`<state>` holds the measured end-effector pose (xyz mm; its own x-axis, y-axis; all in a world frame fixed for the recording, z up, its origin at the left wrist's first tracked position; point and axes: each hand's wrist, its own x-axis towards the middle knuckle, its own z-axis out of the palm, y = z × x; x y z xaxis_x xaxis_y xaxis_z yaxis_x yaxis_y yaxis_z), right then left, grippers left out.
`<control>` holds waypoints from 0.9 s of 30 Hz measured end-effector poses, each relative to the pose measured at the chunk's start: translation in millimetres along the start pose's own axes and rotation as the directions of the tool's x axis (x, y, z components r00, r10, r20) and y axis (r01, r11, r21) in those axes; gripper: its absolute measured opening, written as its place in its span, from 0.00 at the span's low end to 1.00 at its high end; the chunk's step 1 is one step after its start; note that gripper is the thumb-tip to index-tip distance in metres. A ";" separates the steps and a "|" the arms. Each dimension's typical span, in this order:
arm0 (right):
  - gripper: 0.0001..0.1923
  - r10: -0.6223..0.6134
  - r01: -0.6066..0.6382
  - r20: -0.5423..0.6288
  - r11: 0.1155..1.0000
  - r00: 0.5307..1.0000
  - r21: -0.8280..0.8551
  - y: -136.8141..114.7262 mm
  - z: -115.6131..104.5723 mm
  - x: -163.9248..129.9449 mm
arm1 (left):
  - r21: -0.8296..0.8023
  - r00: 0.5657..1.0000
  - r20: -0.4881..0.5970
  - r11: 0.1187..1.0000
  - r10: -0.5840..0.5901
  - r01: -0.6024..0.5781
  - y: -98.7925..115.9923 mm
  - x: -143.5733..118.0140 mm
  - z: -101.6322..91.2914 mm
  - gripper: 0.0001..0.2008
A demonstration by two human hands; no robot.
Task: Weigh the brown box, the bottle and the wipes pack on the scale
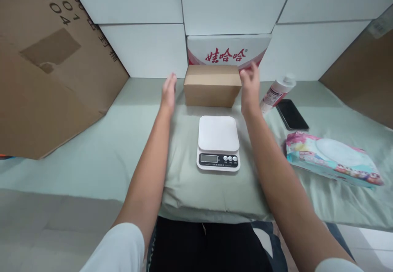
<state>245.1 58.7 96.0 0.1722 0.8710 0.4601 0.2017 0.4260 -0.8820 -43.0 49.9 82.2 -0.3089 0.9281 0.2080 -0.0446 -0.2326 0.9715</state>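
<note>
Head view shows my left hand (169,91) flat and open with fingers together just left of the small brown cardboard box (212,86), not quite touching, while my right hand (250,87) curls open fingers at its top right corner; the box sits on the green cloth (107,149) just behind the white kitchen scale (218,142). I judge it light, stiff-walled and a bit smooth, best taken by pressing palms on its two short ends. Behind it a white carton (229,51) reads 娃哈哈 in red; the scale's display is blank.
</note>
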 end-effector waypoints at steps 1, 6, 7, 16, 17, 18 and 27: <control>0.43 0.090 -0.090 -0.003 0.996 0.996 0.022 17.3 8.7 -2.5 | -0.033 0.997 0.024 0.996 -0.076 0.077 -19.7 0.8 4.7 0.21; 0.58 0.106 -0.112 0.111 0.993 0.988 0.045 48.2 23.1 -20.0 | -0.102 0.989 0.136 0.992 -0.059 0.073 -67.6 2.0 12.2 0.31; 0.60 0.059 -0.063 0.121 0.997 0.991 0.036 40.1 19.2 -23.8 | -0.123 0.990 0.141 0.992 -0.004 0.022 -63.0 -1.4 11.0 0.33; 0.52 -0.220 0.256 0.187 0.946 0.957 -0.199 -52.4 -66.1 -109.1 | -0.076 0.927 0.147 0.938 0.346 -0.338 8.5 -127.6 -13.9 0.29; 0.54 -0.235 0.266 0.163 0.941 0.958 -0.209 -50.0 -71.2 -119.7 | -0.065 0.925 0.141 0.936 0.353 -0.347 6.3 -141.5 -15.2 0.30; 0.56 -0.253 0.278 0.136 0.937 0.958 -0.214 -45.4 -74.5 -128.6 | -0.054 0.923 0.128 0.932 0.363 -0.359 2.9 -153.2 -15.9 0.30; 0.52 -0.318 0.328 0.081 0.927 0.945 -0.183 -9.3 -75.1 -157.1 | 0.032 0.903 0.093 0.905 0.420 -0.424 -15.1 -186.1 -21.4 0.29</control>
<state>288.5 -100.5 39.6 0.0206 0.7070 0.7069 0.4201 0.6355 -0.6479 -5.2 -125.5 26.3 -0.2090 0.7674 0.6062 0.1208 -0.5948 0.7947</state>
